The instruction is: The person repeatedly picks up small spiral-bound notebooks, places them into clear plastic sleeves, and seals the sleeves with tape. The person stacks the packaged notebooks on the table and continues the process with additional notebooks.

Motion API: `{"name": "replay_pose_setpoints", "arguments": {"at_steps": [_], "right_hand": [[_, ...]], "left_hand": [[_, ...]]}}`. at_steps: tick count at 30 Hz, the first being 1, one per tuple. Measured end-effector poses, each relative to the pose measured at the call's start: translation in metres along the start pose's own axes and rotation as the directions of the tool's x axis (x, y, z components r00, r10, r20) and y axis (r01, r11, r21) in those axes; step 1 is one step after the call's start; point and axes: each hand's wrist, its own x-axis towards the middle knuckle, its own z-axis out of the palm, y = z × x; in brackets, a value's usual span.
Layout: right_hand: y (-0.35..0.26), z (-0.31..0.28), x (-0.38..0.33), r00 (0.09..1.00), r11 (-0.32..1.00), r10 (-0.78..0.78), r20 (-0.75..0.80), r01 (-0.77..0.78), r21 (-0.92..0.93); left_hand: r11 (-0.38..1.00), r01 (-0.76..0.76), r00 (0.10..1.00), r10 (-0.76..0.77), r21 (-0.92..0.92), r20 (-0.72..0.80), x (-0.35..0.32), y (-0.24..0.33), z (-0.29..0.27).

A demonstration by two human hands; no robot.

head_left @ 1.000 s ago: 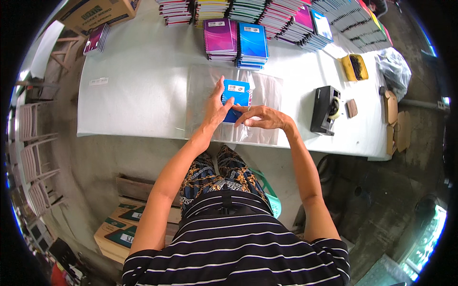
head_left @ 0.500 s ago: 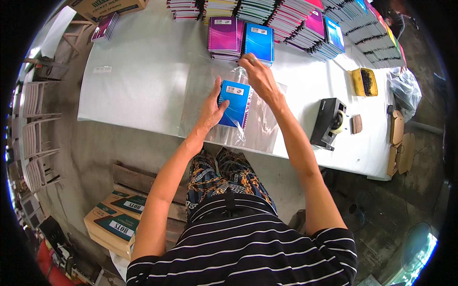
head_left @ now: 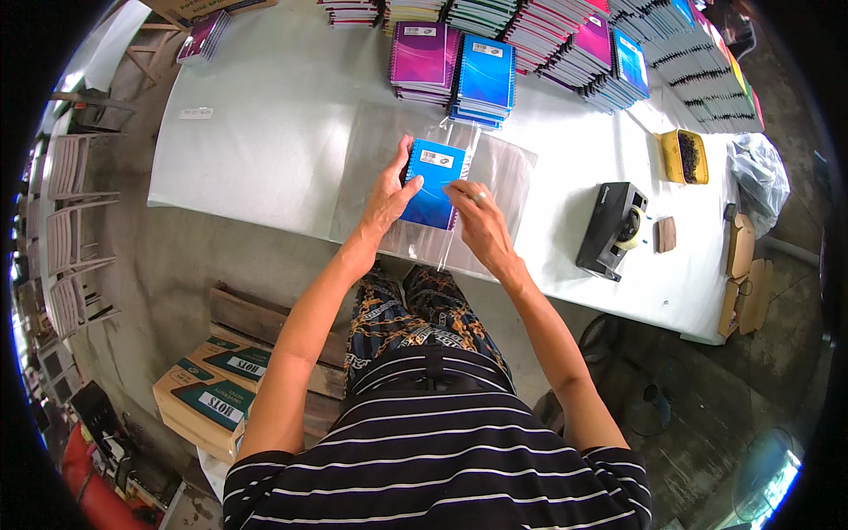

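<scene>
Blue spiral notebook held over clear plastic bags, centre of frame.

We see the left hand (head_left: 386, 196) gripping the left edge of the blue spiral notebook (head_left: 433, 183), fingers curled round it. The right hand (head_left: 481, 223) rests against the notebook's right edge, fingers pinching a clear plastic bag (head_left: 505, 177) there. The notebook sits just above centre, over the bags spread flat on the white bench (head_left: 274, 132). Stacks of purple and blue notebooks (head_left: 455, 71) lie in the upper middle, just beyond the bags. A black tape dispenser (head_left: 612, 228) stands right of centre, well apart from the hands.
</scene>
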Motion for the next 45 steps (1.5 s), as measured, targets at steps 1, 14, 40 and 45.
{"name": "replay_pose_setpoints", "arguments": {"at_steps": [1, 14, 40, 45], "right_hand": [[0.001, 0.013, 0.010, 1.000, 0.999, -0.010, 0.030, 0.009, 0.031], [-0.010, 0.027, 0.011, 0.993, 0.998, 0.068, 0.098, -0.066, -0.023], [-0.016, 0.074, 0.050, 0.892, 0.866, 0.445, 0.074, -0.450, 0.220], [-0.040, 0.062, 0.055, 0.845, 0.839, 0.528, 0.090, -0.535, 0.103]], "left_hand": [[0.998, -0.019, 1.000, 0.019, 0.060, 0.001, 0.000, 0.000, -0.006], [-0.003, 0.116, 0.970, 0.217, 0.993, -0.113, -0.112, -0.013, -0.046], [0.525, -0.324, 0.934, 0.307, 0.787, 0.180, -0.115, 0.058, 0.017], [0.686, -0.298, 0.946, 0.117, 0.664, 0.303, -0.106, 0.072, -0.014]]}}
